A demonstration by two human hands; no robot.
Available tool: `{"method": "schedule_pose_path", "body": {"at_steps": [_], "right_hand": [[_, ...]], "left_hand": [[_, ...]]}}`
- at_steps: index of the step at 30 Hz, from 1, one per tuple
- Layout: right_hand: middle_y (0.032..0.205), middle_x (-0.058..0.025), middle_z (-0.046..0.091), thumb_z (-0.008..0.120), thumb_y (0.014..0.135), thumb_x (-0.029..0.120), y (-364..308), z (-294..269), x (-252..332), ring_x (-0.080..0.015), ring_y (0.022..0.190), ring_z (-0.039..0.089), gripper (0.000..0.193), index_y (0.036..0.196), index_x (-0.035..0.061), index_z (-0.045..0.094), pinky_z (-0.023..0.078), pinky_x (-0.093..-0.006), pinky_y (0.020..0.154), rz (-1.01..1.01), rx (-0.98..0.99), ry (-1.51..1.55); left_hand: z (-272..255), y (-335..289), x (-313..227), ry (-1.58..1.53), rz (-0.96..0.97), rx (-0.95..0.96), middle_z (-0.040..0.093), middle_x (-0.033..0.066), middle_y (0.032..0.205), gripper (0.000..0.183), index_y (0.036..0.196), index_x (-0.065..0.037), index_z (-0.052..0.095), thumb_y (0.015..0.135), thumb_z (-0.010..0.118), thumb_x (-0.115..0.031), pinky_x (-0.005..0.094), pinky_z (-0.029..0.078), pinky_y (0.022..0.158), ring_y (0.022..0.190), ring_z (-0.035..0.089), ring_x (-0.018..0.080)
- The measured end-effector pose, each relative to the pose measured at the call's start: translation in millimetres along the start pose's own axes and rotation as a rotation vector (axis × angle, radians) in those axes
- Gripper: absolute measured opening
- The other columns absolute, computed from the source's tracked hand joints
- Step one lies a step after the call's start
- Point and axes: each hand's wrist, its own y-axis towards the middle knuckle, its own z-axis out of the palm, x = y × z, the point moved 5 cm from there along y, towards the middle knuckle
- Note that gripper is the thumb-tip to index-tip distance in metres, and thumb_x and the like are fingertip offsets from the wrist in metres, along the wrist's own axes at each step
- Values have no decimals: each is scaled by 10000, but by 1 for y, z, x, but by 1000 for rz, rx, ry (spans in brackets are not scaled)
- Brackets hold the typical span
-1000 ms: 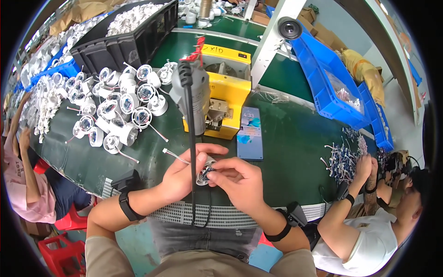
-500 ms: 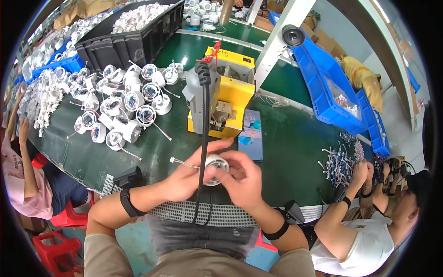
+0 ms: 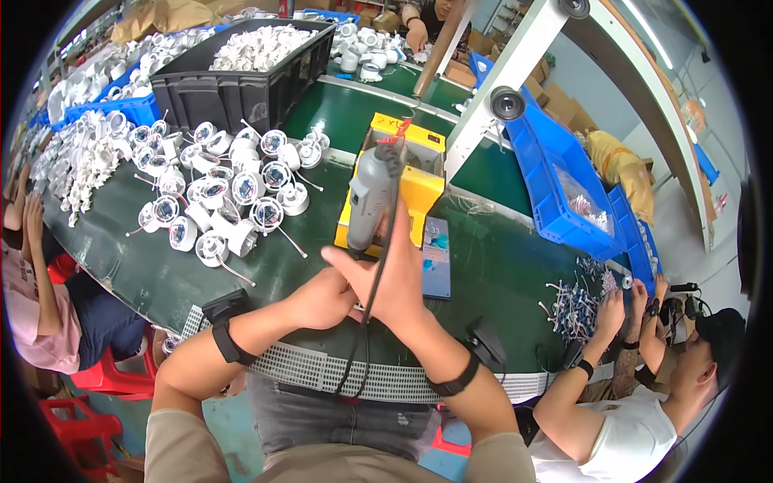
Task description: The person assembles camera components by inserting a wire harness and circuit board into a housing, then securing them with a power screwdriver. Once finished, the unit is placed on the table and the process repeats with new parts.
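Since half a second ago, the right hand [image 3: 400,282] has risen to the grey, cylinder-bodied power tool [image 3: 373,197] hanging at the middle of the frame, and the round white plastic housing between the hands has gone from view. Its thumb and fingers stand apart, below and behind the tool; whether they touch it I cannot tell. Just beside it, the left hand [image 3: 322,298] has its fingers curled inward; what they are clamped on, if anything, is hidden, so the housing may well lie inside them. Taking hold of the tool seems to be the step in hand, which calls for closing the right fingers around its body while the left ones keep steady. Behind the tool, the boxy yellow metal machine [image 3: 423,193] stands on the green-topped table [image 3: 322,225], and a pile of round white plastic housings with wires [image 3: 247,187] lies left of centre, below the deep black plastic crate [image 3: 229,101]. As for writing, clock digits show on the screen of the flat blue-lit phone [image 3: 437,262] right of the machine; no lettering on the grey tool can be made out.
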Motion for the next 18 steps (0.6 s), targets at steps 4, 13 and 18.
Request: {"method": "schedule_pose_path", "body": {"at_steps": [4,13,18], "right_hand": [[1015,-129,624,710,780,85,10,4,-11,-182,897,630,682,1339,-17,332,507,-311,783,-151,-142,134],[594,-72,481,378,974,171,51,-27,-4,-142,483,478,428,1342,-26,282,436,-279,487,-194,-519,509],[603,-71,482,390,979,166,55,-19,-8,-140,473,469,361,1286,-14,327,430,-276,471,-85,-502,506]], "left_hand": [[-6,4,16,-8,-167,-42,641,163,1010,306,1227,53,495,962,385,-53,312,590,693,790,698,216],[-24,9,14,60,-225,-209,634,141,941,311,1257,48,474,976,407,-69,302,599,681,746,687,196],[-24,8,14,48,-239,-213,638,148,939,306,1246,51,482,971,413,-64,299,598,678,739,689,195]]}}
